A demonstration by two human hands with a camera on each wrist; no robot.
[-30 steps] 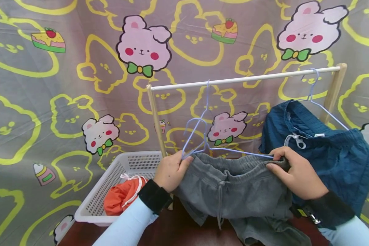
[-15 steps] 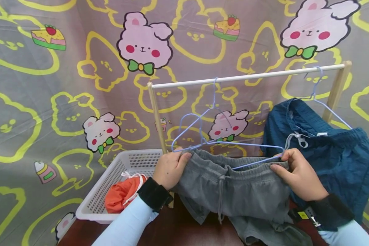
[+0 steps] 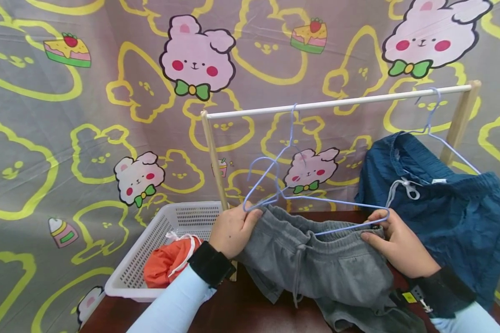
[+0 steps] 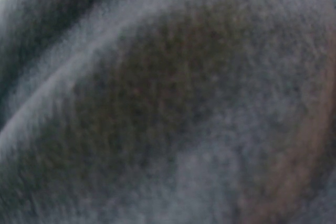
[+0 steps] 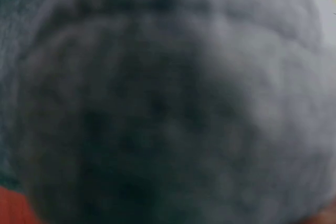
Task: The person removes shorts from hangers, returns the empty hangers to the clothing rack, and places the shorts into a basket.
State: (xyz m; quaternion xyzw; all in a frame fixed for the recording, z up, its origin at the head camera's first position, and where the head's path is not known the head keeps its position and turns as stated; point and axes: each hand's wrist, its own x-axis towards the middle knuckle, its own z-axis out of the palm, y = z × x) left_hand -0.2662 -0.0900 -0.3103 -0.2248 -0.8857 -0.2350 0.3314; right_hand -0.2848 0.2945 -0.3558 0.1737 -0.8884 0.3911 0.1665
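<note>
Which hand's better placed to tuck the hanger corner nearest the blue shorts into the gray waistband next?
The right hand, probably: it pinches the gray shorts beside that hanger corner, which sits above the waistband. The left hand holds the opposite side.

No legible text or numbers.

Hands (image 3: 232, 232) grip grey shorts (image 3: 329, 268)

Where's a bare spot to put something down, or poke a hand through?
Bare table shows between the left sleeve and the grey shorts. You might reach under the rail, between the leftmost hook on it and the blue shorts. It's crowded where the left hand and right hand grip the grey shorts.
</note>
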